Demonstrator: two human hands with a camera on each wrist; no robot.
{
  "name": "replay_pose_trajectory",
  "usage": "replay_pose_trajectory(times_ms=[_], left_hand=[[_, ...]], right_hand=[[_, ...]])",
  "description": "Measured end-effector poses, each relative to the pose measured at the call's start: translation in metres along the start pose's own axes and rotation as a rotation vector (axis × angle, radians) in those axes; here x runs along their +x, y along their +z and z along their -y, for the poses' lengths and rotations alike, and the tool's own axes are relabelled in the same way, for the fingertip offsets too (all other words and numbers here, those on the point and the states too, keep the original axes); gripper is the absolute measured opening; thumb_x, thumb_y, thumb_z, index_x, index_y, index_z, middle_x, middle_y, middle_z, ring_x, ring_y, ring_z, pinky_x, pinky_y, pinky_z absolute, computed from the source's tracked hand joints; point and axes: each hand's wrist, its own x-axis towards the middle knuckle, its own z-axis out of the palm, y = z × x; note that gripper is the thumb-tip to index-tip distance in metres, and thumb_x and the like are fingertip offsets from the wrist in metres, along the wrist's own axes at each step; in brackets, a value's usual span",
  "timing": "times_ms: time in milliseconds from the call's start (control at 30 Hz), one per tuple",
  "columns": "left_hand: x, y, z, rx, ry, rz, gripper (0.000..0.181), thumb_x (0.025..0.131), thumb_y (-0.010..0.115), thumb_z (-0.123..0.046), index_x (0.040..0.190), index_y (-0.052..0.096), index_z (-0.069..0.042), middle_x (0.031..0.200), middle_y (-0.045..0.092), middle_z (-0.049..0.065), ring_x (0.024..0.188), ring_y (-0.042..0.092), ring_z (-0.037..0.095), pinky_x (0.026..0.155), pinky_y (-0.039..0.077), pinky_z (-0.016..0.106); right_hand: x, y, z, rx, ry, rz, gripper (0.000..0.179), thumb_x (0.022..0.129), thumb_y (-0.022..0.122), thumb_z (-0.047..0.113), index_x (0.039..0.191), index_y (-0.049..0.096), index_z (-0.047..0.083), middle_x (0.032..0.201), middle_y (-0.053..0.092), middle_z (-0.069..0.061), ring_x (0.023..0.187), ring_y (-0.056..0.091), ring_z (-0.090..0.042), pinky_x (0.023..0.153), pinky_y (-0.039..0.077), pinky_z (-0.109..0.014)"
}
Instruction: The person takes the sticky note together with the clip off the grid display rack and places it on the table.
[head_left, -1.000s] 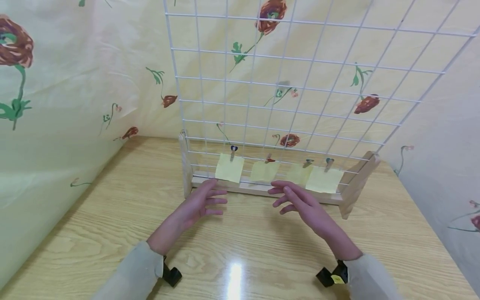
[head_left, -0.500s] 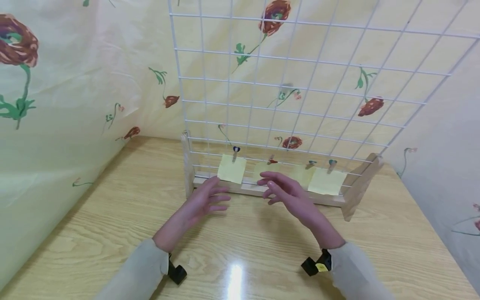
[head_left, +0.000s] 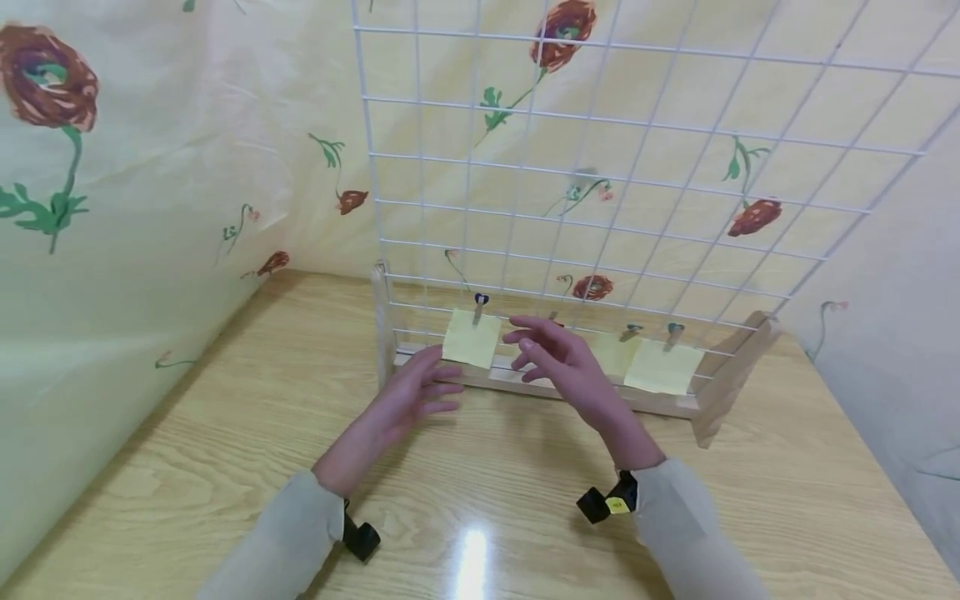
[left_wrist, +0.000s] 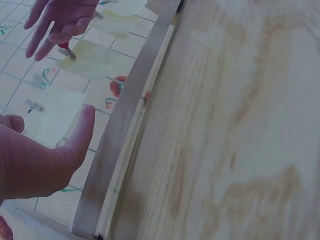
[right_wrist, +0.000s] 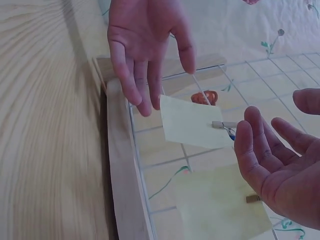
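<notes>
A white wire grid [head_left: 577, 221] stands in a wooden base [head_left: 525, 383], with pale yellow paper notes clipped low along it. The leftmost note [head_left: 471, 337] hangs from a small clothespin [head_left: 479, 312] with a dark blue heart. My left hand [head_left: 408, 392] hovers at this note's lower left, fingers spread and holding nothing. To the note's right is my right hand [head_left: 570, 371], its fingers loosely bent and its palm bare. In the right wrist view its fingertips [right_wrist: 245, 132] overlap the end of that clothespin. My right hand mostly covers the second note in the head view.
Two more notes, one [head_left: 611, 354] partly behind the other [head_left: 663, 368], hang at the right from clothespins with teal ornaments. A wooden end support [head_left: 735, 375] stands at the base's right. Flowered cloth [head_left: 187, 167] surrounds the wooden table [head_left: 487, 467].
My right hand has moved left from in front of the third note, past the second, towards the leftmost one. My left hand has stayed nearly still. The head view has shifted slightly left.
</notes>
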Motion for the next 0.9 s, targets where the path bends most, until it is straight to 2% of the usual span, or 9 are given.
replay_pose_trajectory(times_ms=[100,267,333,633,800,900], left_hand=[[0.001,0.000,-0.001,0.011,0.005,-0.010,0.063,0.101,0.044,-0.039,0.149,0.018,-0.009,0.139,0.047,0.024,0.127,0.046,0.043,0.094,0.050,0.043],[0.003,0.000,-0.001,0.021,0.010,-0.016,0.063,0.101,0.043,-0.039,0.149,0.018,-0.008,0.139,0.048,0.023,0.125,0.048,0.042,0.095,0.050,0.044],[0.004,0.000,-0.001,0.021,0.012,-0.016,0.063,0.101,0.043,-0.039,0.149,0.019,-0.008,0.138,0.049,0.023,0.125,0.049,0.041,0.095,0.049,0.045],[0.006,0.000,0.000,0.044,0.024,-0.029,0.058,0.101,0.044,-0.037,0.148,0.024,-0.009,0.136,0.051,0.021,0.120,0.054,0.038,0.093,0.051,0.045],[0.008,0.002,0.000,0.034,0.025,-0.035,0.062,0.101,0.045,-0.037,0.150,0.021,-0.007,0.135,0.052,0.021,0.119,0.056,0.038,0.095,0.050,0.046],[0.009,0.002,0.000,0.025,0.019,-0.037,0.064,0.101,0.046,-0.036,0.150,0.019,-0.006,0.135,0.052,0.021,0.119,0.056,0.038,0.096,0.048,0.048]], right_hand=[[0.007,0.004,0.000,0.013,-0.014,-0.002,0.041,0.101,0.050,0.020,0.141,0.046,0.007,0.127,0.057,-0.020,0.094,0.063,-0.031,0.078,0.056,-0.037],[0.019,0.011,-0.003,0.046,-0.038,0.000,0.042,0.101,0.050,0.019,0.142,0.045,0.010,0.125,0.058,-0.022,0.097,0.060,-0.045,0.077,0.057,-0.037],[0.024,0.013,-0.004,0.057,-0.040,0.001,0.044,0.101,0.050,0.019,0.144,0.043,0.009,0.125,0.058,-0.024,0.097,0.059,-0.047,0.077,0.057,-0.037],[0.042,0.022,-0.008,0.077,-0.006,0.000,0.049,0.100,0.052,0.019,0.147,0.039,0.015,0.120,0.062,-0.020,0.093,0.062,-0.039,0.079,0.057,-0.042],[0.048,0.025,-0.008,0.040,0.016,0.003,0.054,0.100,0.053,0.018,0.150,0.034,0.016,0.115,0.065,-0.020,0.085,0.063,-0.025,0.076,0.057,-0.037],[0.051,0.029,-0.009,-0.004,0.025,0.005,0.060,0.099,0.053,0.016,0.153,0.027,0.016,0.112,0.066,-0.020,0.082,0.064,-0.023,0.074,0.057,-0.035]])
